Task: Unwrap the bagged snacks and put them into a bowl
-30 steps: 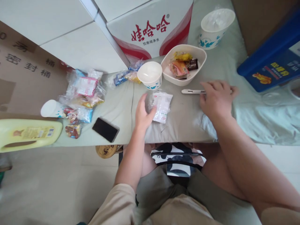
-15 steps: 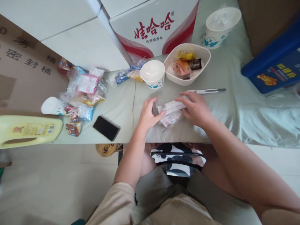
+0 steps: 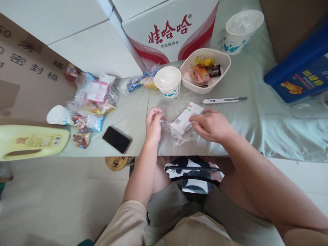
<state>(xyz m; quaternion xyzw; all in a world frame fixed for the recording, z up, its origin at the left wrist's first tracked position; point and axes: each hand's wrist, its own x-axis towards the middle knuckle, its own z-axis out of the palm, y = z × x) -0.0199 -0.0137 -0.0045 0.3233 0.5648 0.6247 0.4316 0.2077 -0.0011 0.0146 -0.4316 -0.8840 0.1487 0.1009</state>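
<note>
**Left hand (image 3: 153, 128) has drawn aside with clear film (image 3: 165, 123) since half a second ago; right hand (image 3: 212, 124) has stayed by the white packet (image 3: 183, 119)**

From my remote seat I see the packet lying flatter and more exposed than before, on the cloth-covered tabletop (image 3: 133, 112), between the two hands, with loose film around its lower end; the left hand is closed, pinching the film; the right hand has its fingers bent at the packet's right edge, and I cannot tell whether it grips or merely touches.

I judge the step in hand to be parting film from packet; the next move calls for the right hand to steady the packet while the left keeps its pinch, clear of the cutter (image 3: 217, 101) lying just beyond.

My view hides the right thumb and the left fingertips; the film is so transparent that I cannot say whether it is torn, or whether it still joins the packet; the packet's small print is unreadable; the blue container (image 3: 294, 80) is cut off at the right border.
</note>
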